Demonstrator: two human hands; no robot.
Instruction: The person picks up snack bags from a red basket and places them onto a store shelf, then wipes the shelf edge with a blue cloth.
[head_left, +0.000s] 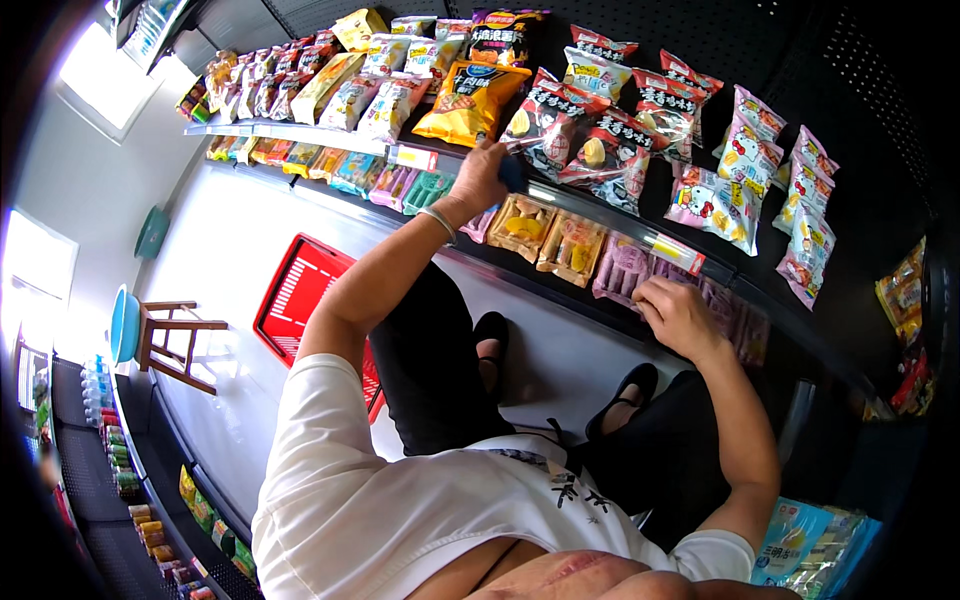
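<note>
My left hand (482, 177), with a bracelet on its wrist, grips a dark blue cloth (513, 174) at the front edge of the upper shelf (637, 235). Just behind it stands an orange chip bag (474, 103), with red and black snack bags (553, 124) to its right. My right hand (681, 315) is lower, its fingers curled in front of purple snack packs (624, 264) on the lower shelf. Whether those fingers touch a pack or hold anything is unclear. Yellow-filled snack packs (523, 226) sit between the two hands.
A red shopping basket (300, 300) is on the floor by my left leg. Farther left, a wooden stool (176, 337) bears a blue basin (124, 324). Pink and white snack bags (720, 202) line the upper shelf's right. Another stocked shelf (154, 480) curves along the lower left.
</note>
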